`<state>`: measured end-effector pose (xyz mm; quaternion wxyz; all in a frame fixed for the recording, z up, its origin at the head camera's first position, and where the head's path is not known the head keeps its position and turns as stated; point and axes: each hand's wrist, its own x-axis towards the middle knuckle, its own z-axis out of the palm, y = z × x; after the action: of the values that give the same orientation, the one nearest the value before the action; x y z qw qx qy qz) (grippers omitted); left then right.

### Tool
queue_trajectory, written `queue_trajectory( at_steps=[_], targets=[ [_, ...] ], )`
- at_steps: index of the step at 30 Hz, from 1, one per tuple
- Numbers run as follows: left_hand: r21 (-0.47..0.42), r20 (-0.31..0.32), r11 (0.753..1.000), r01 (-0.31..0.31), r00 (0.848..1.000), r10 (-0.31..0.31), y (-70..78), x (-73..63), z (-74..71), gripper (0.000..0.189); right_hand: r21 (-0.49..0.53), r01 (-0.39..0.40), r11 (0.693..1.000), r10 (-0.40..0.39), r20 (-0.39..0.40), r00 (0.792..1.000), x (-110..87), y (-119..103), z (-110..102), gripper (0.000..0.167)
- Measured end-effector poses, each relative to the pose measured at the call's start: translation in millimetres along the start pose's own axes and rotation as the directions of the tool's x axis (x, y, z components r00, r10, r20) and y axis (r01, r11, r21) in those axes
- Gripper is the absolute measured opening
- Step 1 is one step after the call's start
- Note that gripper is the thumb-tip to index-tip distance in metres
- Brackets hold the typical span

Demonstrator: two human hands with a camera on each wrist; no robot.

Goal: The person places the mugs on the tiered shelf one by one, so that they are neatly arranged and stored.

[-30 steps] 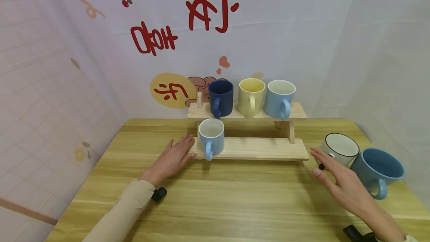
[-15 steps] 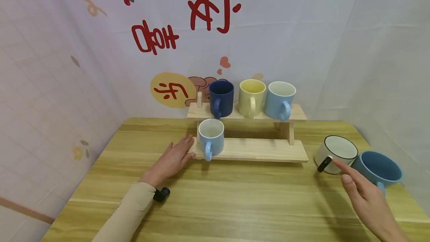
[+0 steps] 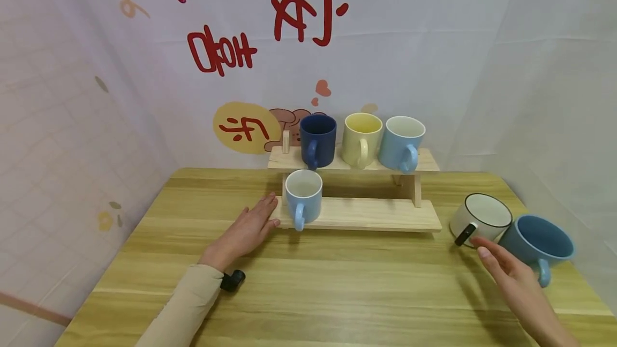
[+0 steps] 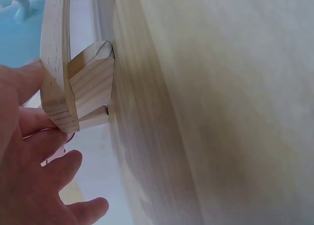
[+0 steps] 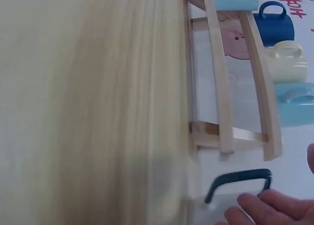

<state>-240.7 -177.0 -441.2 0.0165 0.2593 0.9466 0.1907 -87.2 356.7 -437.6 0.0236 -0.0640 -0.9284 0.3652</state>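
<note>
My left hand (image 3: 243,234) holds the left end of a two-tier wooden rack (image 3: 371,213); in the left wrist view its thumb and fingers bracket the board end (image 4: 56,82). A light blue mug (image 3: 305,197) stands on the lower tier beside that hand. My right hand (image 3: 518,277) is at the right, fingertips extended right at the black handle (image 3: 465,234) of a white mug (image 3: 487,213) with a black rim. The right wrist view shows those fingers (image 5: 260,208) loosely extended below the dark handle. A larger blue mug (image 3: 544,240) stands just behind the right hand.
On the upper tier stand a navy mug (image 3: 318,141), a yellow mug (image 3: 361,141) and another light blue mug (image 3: 401,143). The rack sits toward the back of the wooden table (image 3: 337,283), before a white printed curtain (image 3: 409,42).
My right hand has drawn back from beside the rack's right end, then shifted slightly left to the white mug's handle. My left hand stays at the rack's left end.
</note>
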Motion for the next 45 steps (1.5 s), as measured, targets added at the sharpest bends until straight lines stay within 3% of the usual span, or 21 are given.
queue_trajectory(
  at_steps=[6, 9, 16, 23, 27, 29, 34, 38, 42, 45],
  targets=[
    [-0.029, 0.016, 0.999, 0.024, 1.0, -0.023, 2.7, 0.3, 1.3, 0.064, 0.057, -0.092, 0.994, 0.09, 0.031, 0.995, 13.5, -1, 2, 0.071],
    [-0.04, 0.008, 0.999, 0.017, 1.0, -0.017, 2.7, 0.2, 2.2, 0.064, 0.109, -0.11, 0.988, 0.11, 0.006, 0.994, 19.0, -1, 5, 0.073],
    [-0.059, 0.005, 0.998, 0.009, 1.0, -0.009, 1.4, -1.2, 4.0, 0.064, 0.259, -0.071, 0.963, 0.089, -0.058, 0.994, 24.7, -3, 19, 0.069],
    [-0.054, 0.01, 0.998, 0.014, 1.0, -0.014, 1.4, -0.9, 4.4, 0.065, 0.286, -0.041, 0.957, 0.062, -0.065, 0.996, 30.2, -2, 24, 0.06],
    [-0.037, 0.012, 0.999, 0.022, 1.0, -0.022, 1.7, -1.3, 3.7, 0.065, 0.36, -0.074, 0.93, 0.089, -0.025, 0.996, 33.8, -3, 23, 0.066],
    [-0.023, 0.014, 0.999, 0.023, 1.0, -0.023, 1.6, -1.8, 3.5, 0.065, 0.434, -0.089, 0.896, 0.104, -0.01, 0.995, 34.3, -4, 22, 0.064],
    [0.028, -0.004, 1.0, 0.006, 1.0, -0.006, 0.7, 0.2, 2.1, 0.064, 0.535, -0.071, 0.842, 0.117, -0.053, 0.992, 34.5, -3, 21, 0.05],
    [0.093, -0.018, 0.995, -0.022, 1.0, 0.024, 2.4, 0.2, 0.8, 0.063, 0.551, -0.065, 0.832, 0.13, -0.081, 0.988, 33.0, 0, 22, 0.04],
    [0.106, -0.014, 0.993, -0.053, 0.998, 0.055, 4.7, -1.5, 0.4, 0.061, 0.493, -0.049, 0.869, 0.125, -0.124, 0.984, 30.2, 1, 22, 0.04],
    [0.091, -0.009, 0.994, -0.062, 0.998, 0.063, 4.1, -2.4, 1.7, 0.062, 0.564, -0.002, 0.826, 0.098, -0.14, 0.985, 28.4, 2, 20, 0.036]
  ],
)
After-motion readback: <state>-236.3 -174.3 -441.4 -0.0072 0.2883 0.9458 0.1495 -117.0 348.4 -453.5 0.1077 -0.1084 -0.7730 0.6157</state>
